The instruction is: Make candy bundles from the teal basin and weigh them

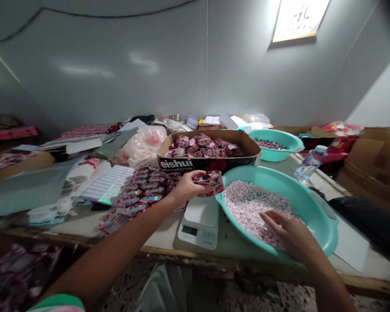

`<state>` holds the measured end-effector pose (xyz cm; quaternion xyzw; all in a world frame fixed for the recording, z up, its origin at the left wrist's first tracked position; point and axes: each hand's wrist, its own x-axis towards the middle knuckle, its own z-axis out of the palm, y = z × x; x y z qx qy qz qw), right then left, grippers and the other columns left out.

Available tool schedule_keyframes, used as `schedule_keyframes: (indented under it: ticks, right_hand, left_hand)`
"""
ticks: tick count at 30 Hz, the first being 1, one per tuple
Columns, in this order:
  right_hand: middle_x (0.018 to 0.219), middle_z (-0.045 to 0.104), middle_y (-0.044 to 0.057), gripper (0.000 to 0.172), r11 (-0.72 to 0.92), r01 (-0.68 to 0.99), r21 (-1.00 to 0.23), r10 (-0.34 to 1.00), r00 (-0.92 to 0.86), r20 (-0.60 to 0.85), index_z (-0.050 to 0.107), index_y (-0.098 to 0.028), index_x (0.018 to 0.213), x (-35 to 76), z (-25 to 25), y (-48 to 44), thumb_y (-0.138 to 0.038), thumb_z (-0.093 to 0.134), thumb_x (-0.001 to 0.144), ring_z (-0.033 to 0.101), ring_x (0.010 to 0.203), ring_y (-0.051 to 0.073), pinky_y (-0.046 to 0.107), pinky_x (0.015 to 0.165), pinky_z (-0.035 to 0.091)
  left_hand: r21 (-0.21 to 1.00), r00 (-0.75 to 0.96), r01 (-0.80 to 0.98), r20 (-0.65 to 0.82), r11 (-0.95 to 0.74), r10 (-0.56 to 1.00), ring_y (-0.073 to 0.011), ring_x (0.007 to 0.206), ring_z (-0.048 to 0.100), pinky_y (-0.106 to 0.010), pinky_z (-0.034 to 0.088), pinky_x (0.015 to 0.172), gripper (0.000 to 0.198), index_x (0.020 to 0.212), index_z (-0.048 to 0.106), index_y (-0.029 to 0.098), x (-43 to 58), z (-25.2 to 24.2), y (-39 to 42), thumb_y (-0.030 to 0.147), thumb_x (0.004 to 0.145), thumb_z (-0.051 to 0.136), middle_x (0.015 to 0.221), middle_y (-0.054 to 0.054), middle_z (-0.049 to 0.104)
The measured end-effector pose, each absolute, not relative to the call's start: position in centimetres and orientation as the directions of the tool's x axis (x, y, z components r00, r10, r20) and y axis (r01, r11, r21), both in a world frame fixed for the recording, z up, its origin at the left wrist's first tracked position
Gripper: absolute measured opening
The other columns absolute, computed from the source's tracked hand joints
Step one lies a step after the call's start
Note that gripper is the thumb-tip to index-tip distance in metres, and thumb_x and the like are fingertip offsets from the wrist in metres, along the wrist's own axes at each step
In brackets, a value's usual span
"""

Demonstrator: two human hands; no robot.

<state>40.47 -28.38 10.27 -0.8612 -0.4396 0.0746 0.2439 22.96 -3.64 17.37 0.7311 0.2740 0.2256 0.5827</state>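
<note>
Above the white digital scale, my left hand grips a small red patterned packet, a curved box with dark round spots. My right hand is inside the large teal basin, its fingers stretched over small pink-and-white wrapped-looking pieces. Its fingertips touch the pieces and are partly hidden, and nothing shows lifted in them. Rows of similar red boxes stand left of the scale.
Behind the scale, a black cardboard box holds many red packets. A smaller teal basin and a water bottle stand at the right. Plastic bags and sheets crowd the left. The wooden table edge runs along the front.
</note>
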Motion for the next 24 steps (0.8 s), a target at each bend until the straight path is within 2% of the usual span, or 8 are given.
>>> schedule_keyframes:
  ticks: [2,6,15,22,24]
  right_hand:
    - [0.086,0.071,0.004,0.042,-0.498,0.687,-0.528,0.805,0.593,0.011,0.065,-0.026,0.088,40.8,10.1,-28.5,-0.056,0.036,0.086,0.065,0.077,0.022,0.029,0.069,0.043]
    - [0.093,0.071,0.004,0.042,-0.539,0.641,-0.547,0.780,0.625,-0.035,0.065,-0.027,0.091,41.1,9.9,-28.6,-0.059,0.039,0.082,0.065,0.086,0.024,0.030,0.072,0.042]
    - [0.093,0.071,0.003,0.037,-0.562,0.640,-0.525,0.767,0.641,-0.039,0.064,-0.027,0.088,40.9,10.1,-28.7,-0.056,0.042,0.082,0.065,0.084,0.024,0.029,0.070,0.041]
    - [0.090,0.071,0.002,0.038,-0.582,0.659,-0.477,0.765,0.642,-0.046,0.065,-0.027,0.090,41.0,9.9,-28.8,-0.056,0.042,0.083,0.065,0.079,0.022,0.027,0.066,0.041]
    - [0.086,0.071,0.001,0.037,-0.587,0.686,-0.430,0.756,0.655,0.015,0.066,-0.028,0.088,41.0,9.8,-28.8,-0.057,0.043,0.083,0.066,0.075,0.020,0.025,0.063,0.042]
  left_hand:
    - [0.948,0.715,0.212,0.015,-0.237,0.699,-0.0173,0.080,0.067,-0.027,0.055,0.075,0.058,0.105,0.064,0.015,20.3,17.0,-3.0,0.027,0.052,0.083,0.090,-0.003,0.072]
    - [0.864,0.693,0.330,0.051,-0.380,0.719,-0.0187,0.084,0.067,-0.028,0.054,0.077,0.055,0.104,0.065,0.017,17.1,15.5,-2.3,0.027,0.052,0.082,0.093,-0.004,0.071]
    - [0.819,0.751,0.349,0.047,-0.456,0.659,-0.0186,0.083,0.066,-0.026,0.052,0.074,0.053,0.100,0.067,0.017,18.5,13.1,-3.8,0.037,0.053,0.082,0.092,-0.004,0.072]
    - [0.534,0.773,0.451,0.167,-0.715,0.612,-0.0215,0.095,0.061,-0.031,0.046,0.086,0.046,0.097,0.070,0.024,20.2,12.2,-2.8,0.043,0.056,0.079,0.098,-0.002,0.070]
    - [0.485,0.786,0.455,0.176,-0.747,0.592,-0.0222,0.098,0.060,-0.034,0.043,0.090,0.044,0.098,0.069,0.025,20.3,12.0,-2.8,0.042,0.058,0.077,0.099,-0.002,0.070]
